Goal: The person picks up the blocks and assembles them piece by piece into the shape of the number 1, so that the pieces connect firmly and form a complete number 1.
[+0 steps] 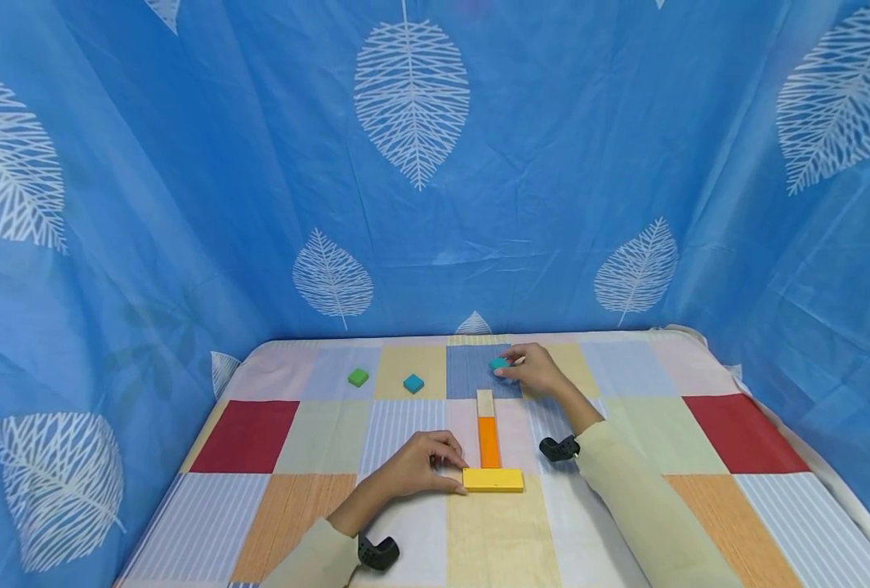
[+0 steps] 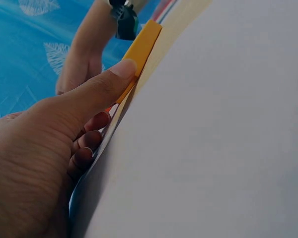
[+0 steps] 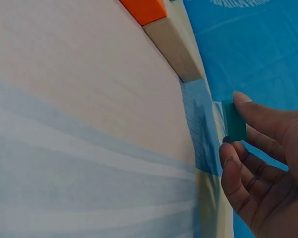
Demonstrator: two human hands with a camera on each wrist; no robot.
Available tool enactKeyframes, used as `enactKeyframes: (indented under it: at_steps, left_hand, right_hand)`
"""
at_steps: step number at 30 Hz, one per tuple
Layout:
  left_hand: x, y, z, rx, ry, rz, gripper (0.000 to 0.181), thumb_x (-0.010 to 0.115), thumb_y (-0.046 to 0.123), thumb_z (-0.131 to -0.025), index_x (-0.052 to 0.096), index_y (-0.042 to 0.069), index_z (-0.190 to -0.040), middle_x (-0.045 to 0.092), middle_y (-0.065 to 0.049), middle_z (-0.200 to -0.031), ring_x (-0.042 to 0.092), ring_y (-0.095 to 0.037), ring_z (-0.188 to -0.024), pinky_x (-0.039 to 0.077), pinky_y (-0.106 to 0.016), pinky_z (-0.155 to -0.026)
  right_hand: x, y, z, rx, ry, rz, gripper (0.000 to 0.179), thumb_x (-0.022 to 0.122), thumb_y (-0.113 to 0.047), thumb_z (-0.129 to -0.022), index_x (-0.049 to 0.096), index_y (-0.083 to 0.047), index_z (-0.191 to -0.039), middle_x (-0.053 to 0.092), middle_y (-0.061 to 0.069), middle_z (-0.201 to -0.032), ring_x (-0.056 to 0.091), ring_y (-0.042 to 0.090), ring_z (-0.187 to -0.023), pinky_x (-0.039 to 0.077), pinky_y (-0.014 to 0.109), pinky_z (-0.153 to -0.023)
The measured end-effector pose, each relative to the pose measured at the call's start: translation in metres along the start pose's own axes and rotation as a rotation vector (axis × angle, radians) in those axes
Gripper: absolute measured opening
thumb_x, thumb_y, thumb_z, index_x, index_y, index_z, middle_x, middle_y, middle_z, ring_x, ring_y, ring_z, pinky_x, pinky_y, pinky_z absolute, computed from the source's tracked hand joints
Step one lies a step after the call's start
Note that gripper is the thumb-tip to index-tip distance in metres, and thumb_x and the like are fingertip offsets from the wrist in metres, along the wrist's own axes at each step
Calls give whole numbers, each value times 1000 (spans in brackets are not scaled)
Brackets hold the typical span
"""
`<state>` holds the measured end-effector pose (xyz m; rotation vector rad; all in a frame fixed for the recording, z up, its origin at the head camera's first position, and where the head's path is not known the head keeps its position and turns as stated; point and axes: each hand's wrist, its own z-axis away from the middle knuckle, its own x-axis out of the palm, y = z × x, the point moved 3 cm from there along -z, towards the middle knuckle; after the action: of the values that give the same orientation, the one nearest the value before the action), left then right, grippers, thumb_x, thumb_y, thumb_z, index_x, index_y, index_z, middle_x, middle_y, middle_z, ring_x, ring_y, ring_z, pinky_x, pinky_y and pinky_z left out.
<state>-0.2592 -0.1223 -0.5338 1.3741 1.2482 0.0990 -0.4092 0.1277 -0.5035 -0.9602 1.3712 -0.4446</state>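
My left hand [image 1: 418,465] pinches the left end of a yellow rectangular block [image 1: 495,480] between thumb and fingers as it lies crosswise on the cloth. Directly behind that block, an orange block [image 1: 488,443] points away, with a short pale wooden block [image 1: 484,403] at its far end. Farther back, my right hand [image 1: 540,371] pinches a small teal block [image 3: 235,120] by its edges. In the right wrist view the teal block appears raised off the cloth, apart from the pale block. The left wrist view shows my left thumb [image 2: 123,68] on the yellow block's side.
A small blue block [image 1: 413,383] and a green block [image 1: 358,377] lie toward the back left of the table. Patchwork cloth [image 1: 604,506] covers the tabletop. Blue curtains with white leaf prints [image 1: 412,90] hang behind and at both sides.
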Motion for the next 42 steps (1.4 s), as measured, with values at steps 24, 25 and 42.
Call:
enactKeyframes:
  at_steps: [24, 25, 42]
  left_hand:
    - [1, -2, 0, 38, 11, -12, 25, 91, 27, -76, 81, 16, -96, 66, 9, -95, 54, -2, -78, 49, -19, -66]
    - [1, -1, 0, 35, 13, -11, 25, 91, 27, -76, 81, 17, -96, 66, 9, -95, 54, -2, -78, 49, -19, -66]
    - [1, -4, 0, 20, 12, -3, 24, 91, 28, -76, 81, 17, -96, 66, 10, -95, 54, -1, -77, 49, -20, -66]
  right_hand:
    - [14, 1, -6, -4, -9, 65, 34, 83, -17, -85, 73, 0, -112, 67, 6, -90, 57, 22, -85, 49, 41, -84]
    - [14, 1, -7, -11, -12, 70, 33, 82, -18, -86, 74, 0, -113, 67, 6, -90, 57, 21, -84, 49, 39, -81]
    - [15, 12, -13, 48, -31, -118, 22, 69, -6, -96, 72, 6, -115, 67, 12, -83, 62, 13, -54, 56, 29, -54]
